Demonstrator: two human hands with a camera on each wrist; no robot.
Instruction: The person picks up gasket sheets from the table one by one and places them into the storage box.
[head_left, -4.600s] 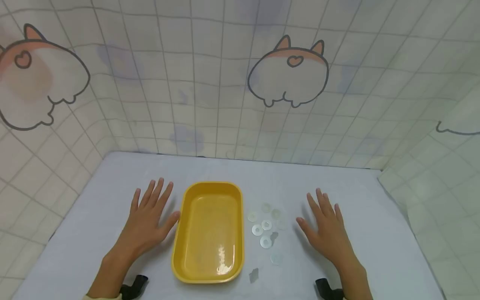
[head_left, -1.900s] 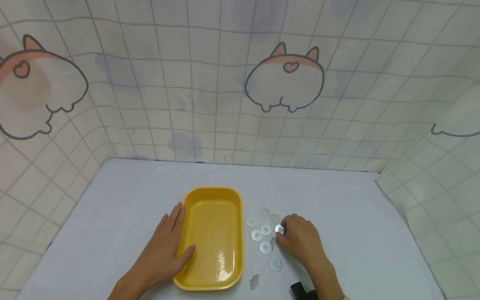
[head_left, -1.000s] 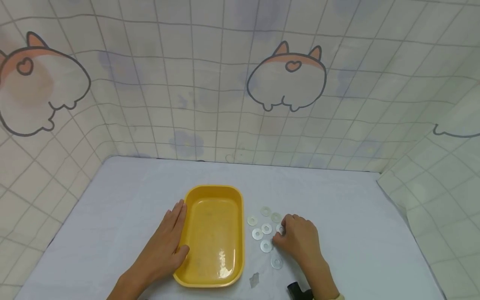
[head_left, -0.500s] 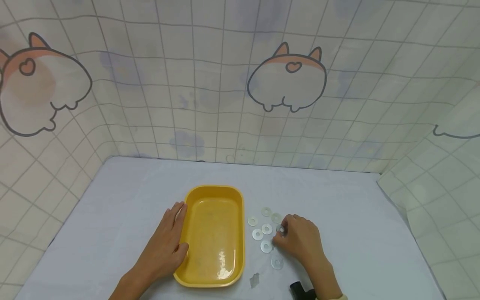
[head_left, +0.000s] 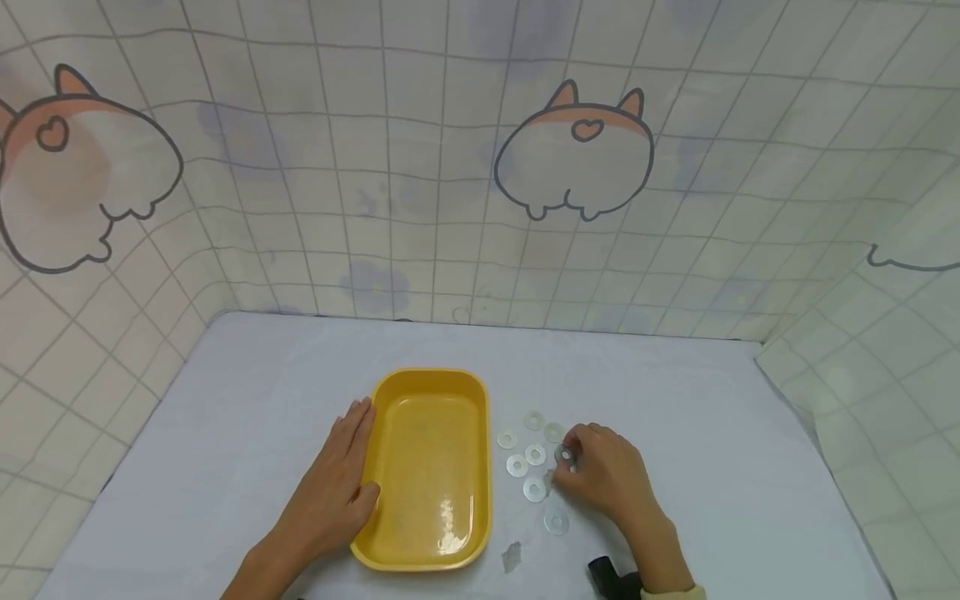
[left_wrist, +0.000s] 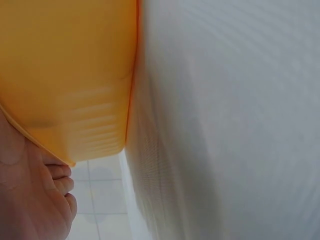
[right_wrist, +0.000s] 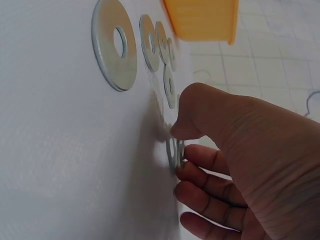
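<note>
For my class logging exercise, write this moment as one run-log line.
left hand: touching yellow tray | right hand: pinching washer | other washers: lying on tabletop

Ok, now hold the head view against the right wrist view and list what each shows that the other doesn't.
Only the head view shows the left hand, its thumb over the rim of the yellow tray, the tray's inside floor, and the black piece by the right wrist.

Only the right wrist view shows the right hand from its palm side, and the nearest loose washer with its thin edge.

Both show the right hand pinching a washer, loose washers, part of the tray and the grid-patterned backdrop.
</note>
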